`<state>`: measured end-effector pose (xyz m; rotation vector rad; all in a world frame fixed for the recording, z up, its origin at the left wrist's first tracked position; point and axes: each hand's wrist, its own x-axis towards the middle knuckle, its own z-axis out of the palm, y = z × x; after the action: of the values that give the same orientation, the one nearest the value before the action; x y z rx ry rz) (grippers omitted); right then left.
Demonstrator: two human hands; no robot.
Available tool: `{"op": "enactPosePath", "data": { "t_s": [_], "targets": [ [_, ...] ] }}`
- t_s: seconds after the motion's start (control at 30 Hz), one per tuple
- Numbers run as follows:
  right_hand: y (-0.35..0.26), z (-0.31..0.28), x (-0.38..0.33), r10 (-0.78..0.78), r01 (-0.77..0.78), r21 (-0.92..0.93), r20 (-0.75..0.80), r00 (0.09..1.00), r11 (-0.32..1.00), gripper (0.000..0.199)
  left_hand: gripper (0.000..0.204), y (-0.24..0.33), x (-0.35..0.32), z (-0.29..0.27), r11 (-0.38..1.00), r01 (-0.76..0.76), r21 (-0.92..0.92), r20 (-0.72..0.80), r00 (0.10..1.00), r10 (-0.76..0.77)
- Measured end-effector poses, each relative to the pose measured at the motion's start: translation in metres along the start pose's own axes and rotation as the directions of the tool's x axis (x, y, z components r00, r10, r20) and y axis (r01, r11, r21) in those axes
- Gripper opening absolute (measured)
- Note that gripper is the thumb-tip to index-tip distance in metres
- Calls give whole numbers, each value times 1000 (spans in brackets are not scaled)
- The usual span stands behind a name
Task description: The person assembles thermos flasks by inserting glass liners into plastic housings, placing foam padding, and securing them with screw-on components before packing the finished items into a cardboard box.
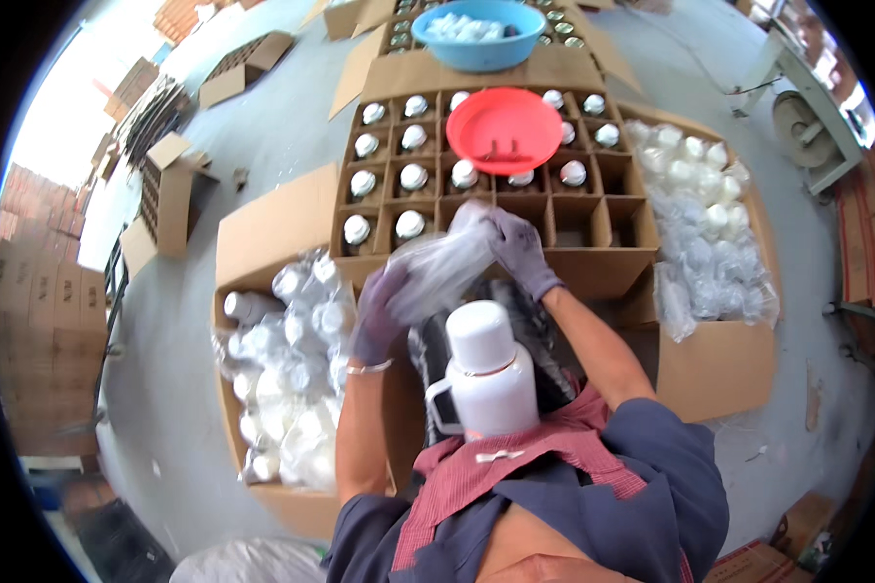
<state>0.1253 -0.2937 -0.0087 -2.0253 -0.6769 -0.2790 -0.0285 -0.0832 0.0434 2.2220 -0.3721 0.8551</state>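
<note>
A person's gloved left hand (384, 299) curls around a clear plastic bag (444, 268); the gloved right hand (523, 253) pinches its far end. Nearer the body than both hands: white jug (491, 381); beyond: divided carton (603, 264).

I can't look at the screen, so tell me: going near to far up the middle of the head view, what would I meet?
White handled flask → clear plastic bag → round red basin → round blue basin.
</note>
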Motion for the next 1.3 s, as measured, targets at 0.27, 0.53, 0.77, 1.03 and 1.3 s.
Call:
{"op": "enactPosePath", "data": {
  "t_s": [0.27,0.53,0.77,1.03,1.3],
  "targets": [
    [-30,-47,-83,-32,46,97,-135,990,994,34,34,30,-68,-33,197,930,-310,725,366,-583],
    [-59,-88,-202,-216,217,17,171,961,976,50,18,71,-112,-51,422,822,-384,564,570,-598],
    [-75,-77,-200,-11,1,-180,-52,999,984,48,12,127,-128,-44,685,643,-343,211,764,-610],
    [-47,-84,-265,-377,482,-108,485,789,869,18,19,134,-211,-66,381,912,149,803,114,-585],
    [-42,-128,-282,-413,516,25,635,653,856,21,26,120,-102,-65,388,878,-280,629,473,-618]
  ]
}}
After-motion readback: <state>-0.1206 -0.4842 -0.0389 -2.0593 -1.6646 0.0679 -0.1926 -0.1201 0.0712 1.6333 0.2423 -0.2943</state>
